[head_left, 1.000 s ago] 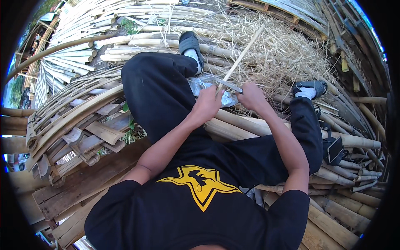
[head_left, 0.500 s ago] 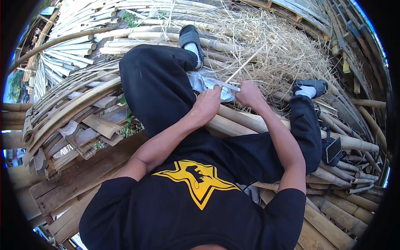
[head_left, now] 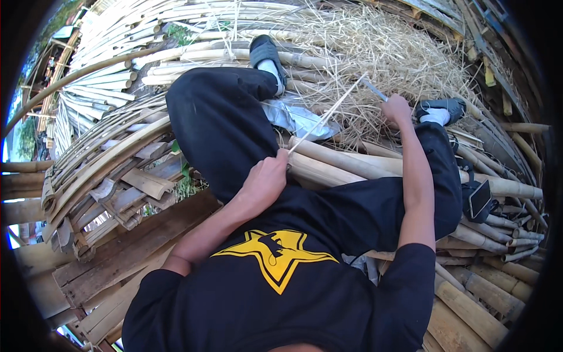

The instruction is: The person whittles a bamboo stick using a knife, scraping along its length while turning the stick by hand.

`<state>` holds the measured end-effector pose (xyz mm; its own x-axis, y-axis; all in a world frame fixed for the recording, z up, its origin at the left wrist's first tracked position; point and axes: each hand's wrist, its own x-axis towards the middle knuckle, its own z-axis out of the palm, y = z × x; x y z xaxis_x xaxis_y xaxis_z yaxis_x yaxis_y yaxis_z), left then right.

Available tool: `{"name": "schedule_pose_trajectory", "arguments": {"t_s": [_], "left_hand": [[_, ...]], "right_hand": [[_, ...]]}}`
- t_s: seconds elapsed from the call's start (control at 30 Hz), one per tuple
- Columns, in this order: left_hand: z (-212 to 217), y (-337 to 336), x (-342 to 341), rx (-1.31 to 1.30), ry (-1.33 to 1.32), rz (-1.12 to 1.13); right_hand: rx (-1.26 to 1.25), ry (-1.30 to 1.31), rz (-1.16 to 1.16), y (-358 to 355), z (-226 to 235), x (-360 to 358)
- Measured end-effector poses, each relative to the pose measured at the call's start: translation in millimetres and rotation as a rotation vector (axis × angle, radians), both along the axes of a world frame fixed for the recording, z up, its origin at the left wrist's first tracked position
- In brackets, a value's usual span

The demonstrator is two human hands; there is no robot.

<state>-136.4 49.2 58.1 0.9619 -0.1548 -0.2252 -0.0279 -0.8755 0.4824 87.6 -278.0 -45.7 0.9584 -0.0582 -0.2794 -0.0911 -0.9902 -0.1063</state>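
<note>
My left hand [head_left: 265, 178] is closed near my left thigh, gripping the near end of a thin pale bamboo strip [head_left: 328, 112]. From that fist the strip slants up and away to the right, over the straw. My right hand [head_left: 397, 110] is wrapped around the handle of a knife [head_left: 373, 89], whose narrow grey blade points up and left. The blade's tip is close to the far end of the strip; whether they touch I cannot tell. Below the strip, between my feet, lies a crumpled silvery-white sheet [head_left: 287, 117].
A heap of straw-like shavings [head_left: 404, 56] spreads beyond my feet. Thick bamboo poles [head_left: 328, 161] lie between my legs. Split bamboo pieces [head_left: 146, 182] are stacked at left. A dark phone-like device [head_left: 480, 199] rests by my right knee. Piled poles [head_left: 99, 82] fill the far left.
My hands have moved apart: the left has come back toward my body with the strip's end, while the right has gone outward and away with the knife. The silvery-white sheet is more exposed.
</note>
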Motion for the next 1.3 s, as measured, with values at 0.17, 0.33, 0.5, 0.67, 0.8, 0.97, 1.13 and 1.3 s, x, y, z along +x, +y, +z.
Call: {"name": "schedule_pose_trajectory", "arguments": {"t_s": [0.17,0.33,0.5,0.67,0.8,0.97,1.13,1.3], "left_hand": [[10.7,19.2,-26.0,0.04,0.054,-0.001],[-16.0,31.3,4.8,-0.307,-0.154,-0.033],[12.4,14.5,28.4,-0.716,0.493,0.281],[-25.4,11.7,51.9,-0.547,-0.043,0.097],[-8.5,-3.8,60.1,-0.305,-0.157,0.1],[-16.8,-14.7,59.8,-0.262,-0.077,0.089],[-26.5,-8.7,47.0,-0.195,-0.05,0.069],[6.6,2.3,3.0,-0.188,0.054,0.05]], "right_hand": [[0.112,-0.094,-0.44,-129.0,-68.4,7.9],[0.279,-0.127,-0.337,-65.3,-25.5,35.3],[0.556,-0.048,-0.127,54.0,65.3,15.8],[0.351,-0.003,0.238,127.0,87.9,-50.7],[0.389,0.052,0.221,137.2,71.4,-73.9],[0.354,0.053,0.246,133.4,63.2,-86.3],[0.183,0.042,0.161,92.6,14.5,-54.9],[0.095,0.0,-0.157,-1.9,-29.6,-3.1]]}}
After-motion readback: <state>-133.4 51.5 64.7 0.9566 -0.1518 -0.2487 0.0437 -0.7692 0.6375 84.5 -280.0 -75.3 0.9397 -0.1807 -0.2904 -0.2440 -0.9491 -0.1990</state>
